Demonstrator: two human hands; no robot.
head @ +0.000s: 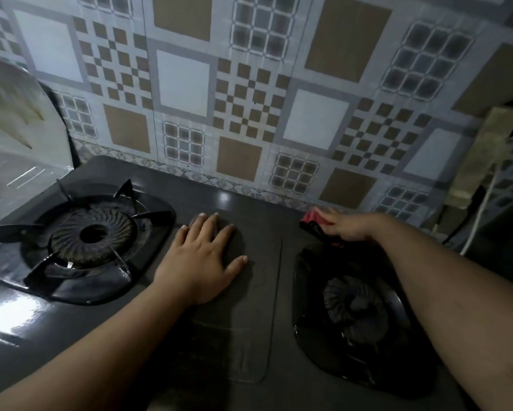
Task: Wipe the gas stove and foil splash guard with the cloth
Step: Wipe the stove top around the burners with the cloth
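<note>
Nearest you, the right burner sits at the stove's front right, with no pan support that I can make out; your right forearm crosses over it. Left burner with its grate is at the left side, untouched. Your left hand lies released, palm flat and fingers spread, on the stove's centre panel between the burners. Use it only as a brace, and lift it when the wipe comes through there.

Further back, your right hand is grasping the cloth, a red and dark bundle, pressed down at the stove's back edge just behind the right burner, close under the tiled wall. Likely step: wiping the rear strip. Keep the cloth flat and spread, not balled, and drag along the back edge toward the left corner in overlapping passes. Work into the seam where stove meets wall. Then go round the burner rims; grime probably collects there, though light is too dim to tell.

Foil guard stands at the back left corner, showing brown streaks. It looks flimsy, so support it and wipe gently downward.
</note>
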